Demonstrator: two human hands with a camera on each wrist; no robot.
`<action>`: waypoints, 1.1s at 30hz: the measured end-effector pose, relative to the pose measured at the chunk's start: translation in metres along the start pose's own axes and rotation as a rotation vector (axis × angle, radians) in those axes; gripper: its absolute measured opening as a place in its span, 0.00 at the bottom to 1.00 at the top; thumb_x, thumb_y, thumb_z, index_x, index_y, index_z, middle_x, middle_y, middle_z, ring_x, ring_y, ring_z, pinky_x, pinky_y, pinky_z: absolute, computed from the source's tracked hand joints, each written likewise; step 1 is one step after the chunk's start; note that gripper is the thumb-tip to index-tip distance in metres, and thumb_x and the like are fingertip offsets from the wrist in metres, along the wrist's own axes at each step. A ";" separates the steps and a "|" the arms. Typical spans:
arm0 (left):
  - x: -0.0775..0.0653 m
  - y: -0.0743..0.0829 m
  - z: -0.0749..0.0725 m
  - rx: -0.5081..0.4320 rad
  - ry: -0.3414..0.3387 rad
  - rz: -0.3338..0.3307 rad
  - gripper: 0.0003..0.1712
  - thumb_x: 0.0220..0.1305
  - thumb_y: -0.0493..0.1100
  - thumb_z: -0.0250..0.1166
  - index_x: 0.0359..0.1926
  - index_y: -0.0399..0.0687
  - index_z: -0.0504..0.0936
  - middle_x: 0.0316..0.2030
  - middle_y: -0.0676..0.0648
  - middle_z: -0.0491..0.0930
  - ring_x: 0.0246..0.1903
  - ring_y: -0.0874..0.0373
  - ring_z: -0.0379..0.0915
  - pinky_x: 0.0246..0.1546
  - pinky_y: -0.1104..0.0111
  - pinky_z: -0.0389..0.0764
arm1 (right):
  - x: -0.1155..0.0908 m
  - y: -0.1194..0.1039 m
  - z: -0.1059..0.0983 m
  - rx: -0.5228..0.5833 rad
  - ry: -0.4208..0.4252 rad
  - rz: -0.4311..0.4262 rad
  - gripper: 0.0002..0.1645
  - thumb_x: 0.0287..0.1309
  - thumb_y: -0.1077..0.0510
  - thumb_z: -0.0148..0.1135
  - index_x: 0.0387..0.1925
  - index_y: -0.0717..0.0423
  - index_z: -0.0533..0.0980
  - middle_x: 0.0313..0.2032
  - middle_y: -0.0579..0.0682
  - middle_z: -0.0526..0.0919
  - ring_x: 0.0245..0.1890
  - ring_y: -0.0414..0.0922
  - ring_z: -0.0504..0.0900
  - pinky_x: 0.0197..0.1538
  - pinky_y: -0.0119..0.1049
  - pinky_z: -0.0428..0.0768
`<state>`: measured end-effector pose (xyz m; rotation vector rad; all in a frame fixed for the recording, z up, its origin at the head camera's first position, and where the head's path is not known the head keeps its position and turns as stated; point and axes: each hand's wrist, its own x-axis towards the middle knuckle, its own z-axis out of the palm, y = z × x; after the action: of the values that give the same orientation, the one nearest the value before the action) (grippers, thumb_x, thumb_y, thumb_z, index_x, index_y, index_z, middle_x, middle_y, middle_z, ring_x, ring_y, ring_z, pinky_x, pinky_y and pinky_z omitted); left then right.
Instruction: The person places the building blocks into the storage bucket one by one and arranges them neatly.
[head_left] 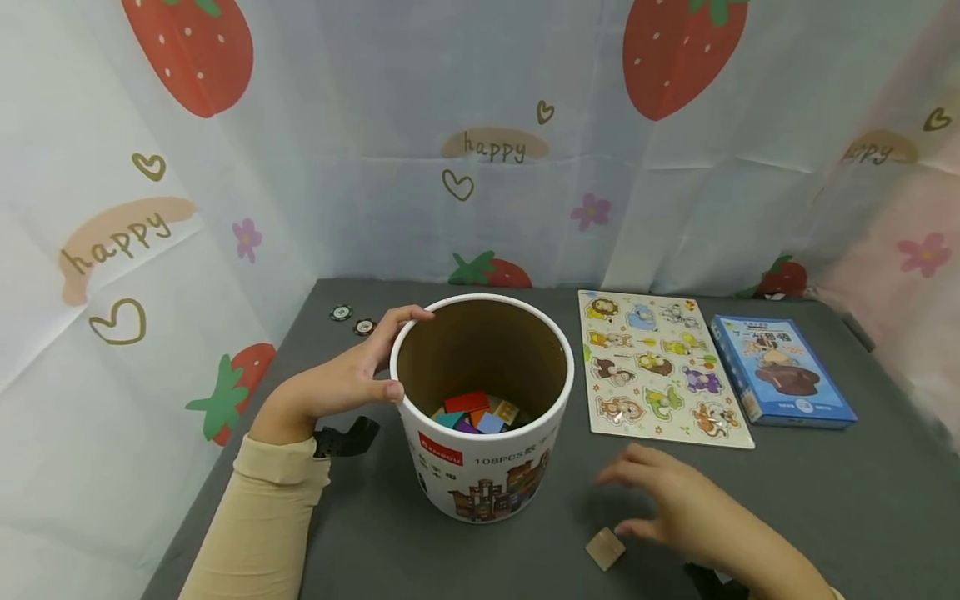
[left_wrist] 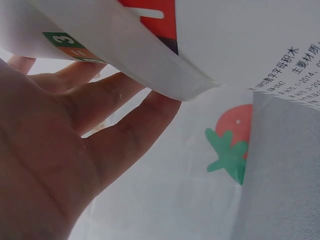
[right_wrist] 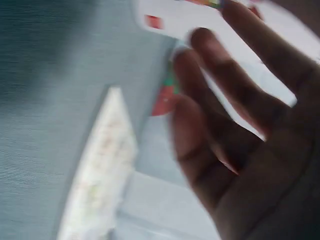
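A white cardboard bucket (head_left: 480,475) with printed buildings stands upright on the table, its top off. Several coloured blocks (head_left: 467,403) lie at its bottom. My left hand (head_left: 337,387) grips the bucket's left side at the rim, index finger over the edge and thumb on the outside. Seen from the left wrist, the fingers (left_wrist: 135,125) lie against the bucket wall (left_wrist: 220,40). To the right, my right hand (head_left: 667,496) hovers with loosely bent fingers, holding nothing. Just left of its thumb, a small plain wooden block (head_left: 605,549) rests on the table; the right wrist view is blurred.
An animal puzzle board (head_left: 660,367) lies flat behind my right hand, with a blue box (head_left: 783,371) on its right. Two round chips (head_left: 341,312) lie at the back left. A strawberry-print curtain (head_left: 375,208) hangs behind the grey table (head_left: 420,558).
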<state>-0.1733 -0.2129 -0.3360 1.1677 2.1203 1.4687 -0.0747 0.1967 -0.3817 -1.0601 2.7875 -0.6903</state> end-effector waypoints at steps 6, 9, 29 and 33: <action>-0.001 -0.003 0.000 -0.008 0.001 0.004 0.54 0.54 0.70 0.63 0.70 0.57 0.43 0.65 0.38 0.50 0.61 0.34 0.55 0.47 0.41 0.72 | -0.013 0.019 0.032 0.173 -0.192 0.019 0.30 0.45 0.54 0.76 0.52 0.42 0.76 0.48 0.38 0.69 0.43 0.37 0.75 0.42 0.35 0.78; 0.000 -0.002 0.001 0.001 0.001 0.000 0.55 0.53 0.71 0.62 0.70 0.57 0.43 0.65 0.39 0.50 0.61 0.35 0.55 0.47 0.42 0.73 | -0.016 0.022 0.044 0.231 -0.216 0.061 0.28 0.46 0.56 0.75 0.51 0.41 0.76 0.45 0.39 0.68 0.39 0.35 0.73 0.38 0.33 0.77; -0.001 -0.004 -0.001 -0.020 0.003 0.001 0.54 0.54 0.69 0.64 0.70 0.57 0.43 0.65 0.39 0.51 0.61 0.34 0.54 0.47 0.42 0.73 | 0.022 -0.006 -0.014 0.134 0.310 0.183 0.24 0.61 0.59 0.63 0.59 0.47 0.71 0.43 0.42 0.73 0.40 0.37 0.75 0.38 0.34 0.78; 0.002 -0.003 0.000 -0.017 -0.001 -0.001 0.54 0.54 0.69 0.64 0.70 0.58 0.43 0.65 0.40 0.51 0.61 0.35 0.55 0.47 0.42 0.74 | 0.043 -0.022 -0.056 0.047 0.523 0.089 0.27 0.57 0.62 0.67 0.58 0.49 0.72 0.46 0.43 0.75 0.43 0.38 0.76 0.42 0.34 0.78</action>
<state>-0.1759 -0.2122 -0.3387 1.1608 2.1031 1.4831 -0.1062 0.1759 -0.3184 -0.8345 3.1953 -1.1592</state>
